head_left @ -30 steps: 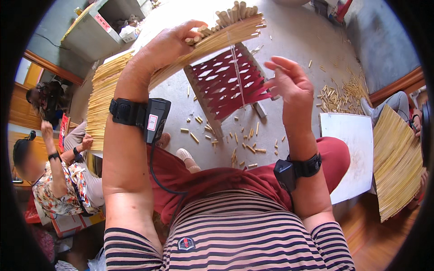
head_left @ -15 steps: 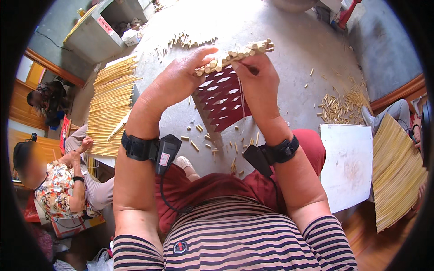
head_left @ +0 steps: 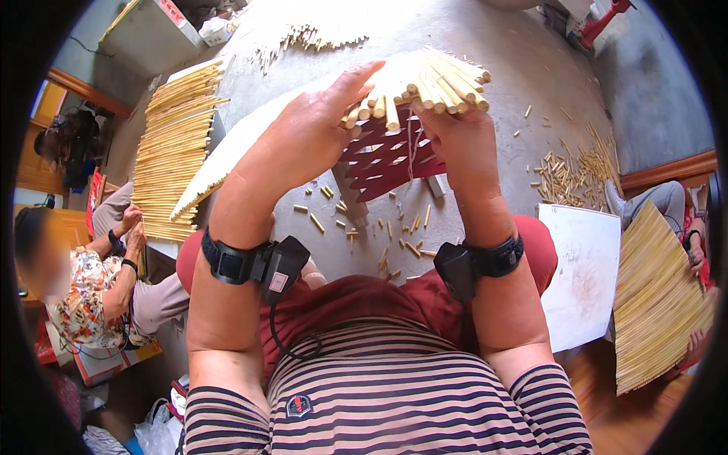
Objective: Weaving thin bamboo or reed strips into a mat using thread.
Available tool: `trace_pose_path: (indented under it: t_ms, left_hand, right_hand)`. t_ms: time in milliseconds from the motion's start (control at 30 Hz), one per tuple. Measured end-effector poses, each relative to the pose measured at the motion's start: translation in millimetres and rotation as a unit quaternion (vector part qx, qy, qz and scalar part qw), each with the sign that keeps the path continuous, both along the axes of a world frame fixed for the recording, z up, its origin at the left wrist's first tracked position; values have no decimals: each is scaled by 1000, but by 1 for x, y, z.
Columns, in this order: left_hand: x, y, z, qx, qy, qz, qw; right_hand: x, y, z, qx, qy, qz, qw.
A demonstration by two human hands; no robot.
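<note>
- Head view: grey floor (head_left: 512,178); cut sticks (head_left: 561,180) heaped near the right wall (head_left: 671,98), more scattered around the red stool (head_left: 381,182).
- Mat (head_left: 447,82): raised before you, over the stool; stick ends fan unevenly.
- Your left hand (head_left: 303,129): clamped on the mat's near edge.
- Your right hand (head_left: 464,144): under the stick ends; fingertips hidden, cannot tell whether they pinch anything.
- Cord (head_left: 412,148) hangs beside your right hand.
- Risk, judged: the hanging cord could snag on the stool; a slackened left grip could let sticks slide out of line.
</note>
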State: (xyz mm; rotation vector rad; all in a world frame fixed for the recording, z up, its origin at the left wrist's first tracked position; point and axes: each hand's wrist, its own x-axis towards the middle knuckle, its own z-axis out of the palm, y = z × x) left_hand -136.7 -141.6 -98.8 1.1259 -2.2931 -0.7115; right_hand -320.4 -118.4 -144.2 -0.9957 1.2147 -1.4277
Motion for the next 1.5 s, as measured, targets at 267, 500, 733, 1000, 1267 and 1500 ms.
trace_pose_path:
  t_ms: [267,500,733,1000,1267,1500]
  left_hand:
    - [-11,0,-6,-21,-7,10,1000]
    - [-12,8,-10,-12,-13,20,1000]
    - [-12,40,-55,-104,23,25,994]
    - [5,72,-118,-220,12,43,974]
    - [34,47,-82,-68,225,123,964]
    - [48,51,-61,-49,228,173,957]
  right_hand:
    - [-16,-1,-12,-11,120,-11,993]
    - [-39,6,-10,50,-9,118,992]
    - [-26,43,-34,128,-349,94,923]
    - [5,90,-90,232,-366,36,900]
    - [0,91,-67,-2,-185,-58,981]
    - [42,74,-18,-76,-160,51,983]
